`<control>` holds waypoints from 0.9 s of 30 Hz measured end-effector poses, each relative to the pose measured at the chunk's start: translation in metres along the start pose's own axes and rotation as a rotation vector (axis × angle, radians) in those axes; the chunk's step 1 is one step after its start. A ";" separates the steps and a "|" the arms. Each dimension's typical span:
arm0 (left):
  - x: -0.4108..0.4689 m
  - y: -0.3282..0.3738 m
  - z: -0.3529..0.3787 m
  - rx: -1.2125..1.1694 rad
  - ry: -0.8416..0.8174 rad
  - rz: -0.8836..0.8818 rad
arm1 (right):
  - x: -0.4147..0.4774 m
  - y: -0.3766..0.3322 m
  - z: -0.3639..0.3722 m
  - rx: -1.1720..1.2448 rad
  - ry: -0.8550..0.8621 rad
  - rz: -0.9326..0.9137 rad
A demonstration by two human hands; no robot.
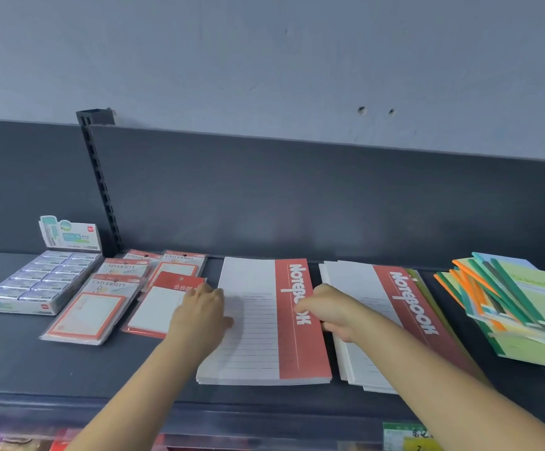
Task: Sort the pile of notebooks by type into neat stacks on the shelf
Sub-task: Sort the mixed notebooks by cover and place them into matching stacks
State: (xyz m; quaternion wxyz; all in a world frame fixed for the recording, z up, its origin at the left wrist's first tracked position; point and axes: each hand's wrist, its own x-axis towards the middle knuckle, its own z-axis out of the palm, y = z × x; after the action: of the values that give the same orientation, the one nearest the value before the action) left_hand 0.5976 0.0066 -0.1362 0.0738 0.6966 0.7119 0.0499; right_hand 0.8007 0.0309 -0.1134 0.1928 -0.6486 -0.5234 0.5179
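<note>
Squaring up the red-and-white notebook stack [264, 346] mid-shelf.

The stack lies flat in the middle of the shelf [69, 379]. The left hand [204, 309] has relaxed fingers against its left edge, and the right hand [328, 310] curls over and seems to grip its right edge. A matching stack [407, 304] sits just beside it, fanned and untidy, and a jumbled pile of green notebooks [521, 301] lies further right. I'd judge this stack nearly neat; the next move is to even up its neighbour or draw from the green pile.
</note>
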 end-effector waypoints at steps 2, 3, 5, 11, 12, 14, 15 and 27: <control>0.000 0.009 0.003 -0.030 0.083 0.129 | -0.007 0.001 -0.005 -0.036 0.007 -0.019; -0.001 0.015 0.004 -0.075 0.108 0.186 | -0.011 0.002 -0.010 -0.065 0.004 -0.048; -0.003 0.028 0.005 -0.180 0.128 0.241 | -0.020 0.005 -0.019 -0.122 -0.018 -0.106; -0.005 0.062 0.014 -0.271 0.191 0.362 | -0.046 0.043 -0.073 -0.337 0.262 -0.178; -0.005 0.070 0.015 -0.282 0.187 0.388 | -0.051 0.050 -0.082 -0.363 0.321 -0.155; -0.006 0.086 0.017 -0.306 0.172 0.435 | -0.061 0.064 -0.098 -0.337 0.393 -0.109; -0.006 0.095 0.019 -0.311 0.159 0.456 | -0.066 0.070 -0.104 -0.301 0.413 -0.098; -0.005 0.122 0.062 -0.192 0.083 0.486 | -0.075 0.107 -0.124 -0.156 0.432 0.072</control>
State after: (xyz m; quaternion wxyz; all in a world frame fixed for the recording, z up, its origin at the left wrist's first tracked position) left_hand 0.7284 0.0027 -0.1757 0.0961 0.8344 0.5180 0.1621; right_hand 0.9666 -0.0393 -0.1147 0.2308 -0.7755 -0.4851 0.3316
